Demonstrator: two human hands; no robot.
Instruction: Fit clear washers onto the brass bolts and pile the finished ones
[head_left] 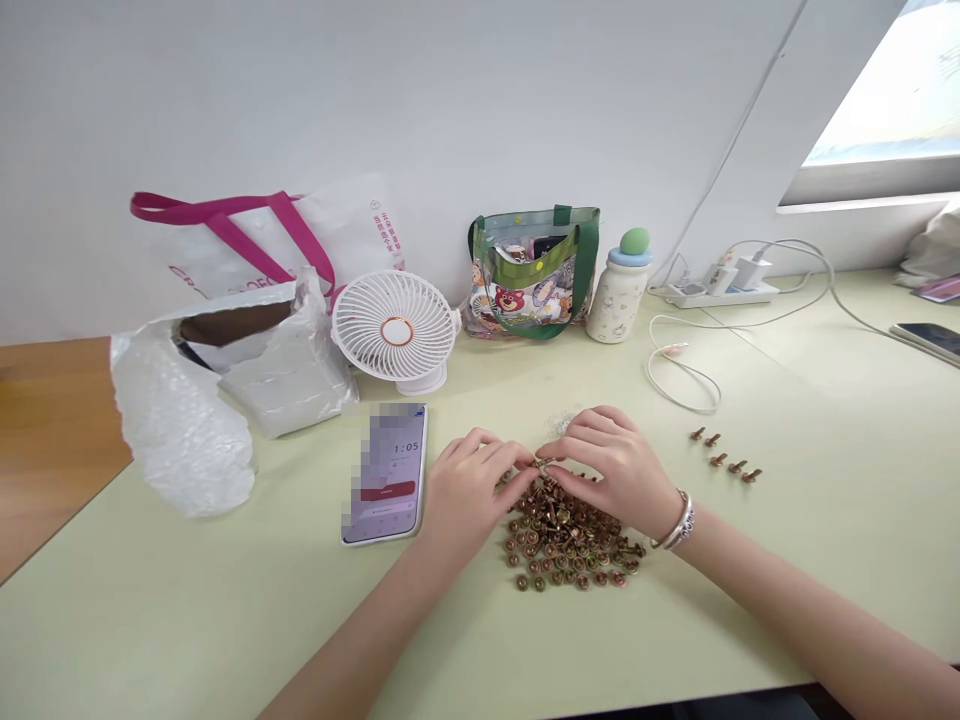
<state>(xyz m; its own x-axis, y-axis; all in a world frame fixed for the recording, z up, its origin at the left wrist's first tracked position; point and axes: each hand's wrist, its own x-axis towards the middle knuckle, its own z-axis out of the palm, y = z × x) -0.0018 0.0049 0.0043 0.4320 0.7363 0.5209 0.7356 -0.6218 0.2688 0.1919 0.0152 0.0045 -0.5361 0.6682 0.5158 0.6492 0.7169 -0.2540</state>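
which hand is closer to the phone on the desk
Left. The left hand is just to the right of the phone, while the right hand is farther away on the same side, beyond the left hand.

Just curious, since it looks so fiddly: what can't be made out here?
Head view only:
- The small metal piece between the fingers: mostly hidden by the left hand and right hand.
- The phone's screen: mostly blurred out.
- The dark phone at right: cut off by the picture's edge.
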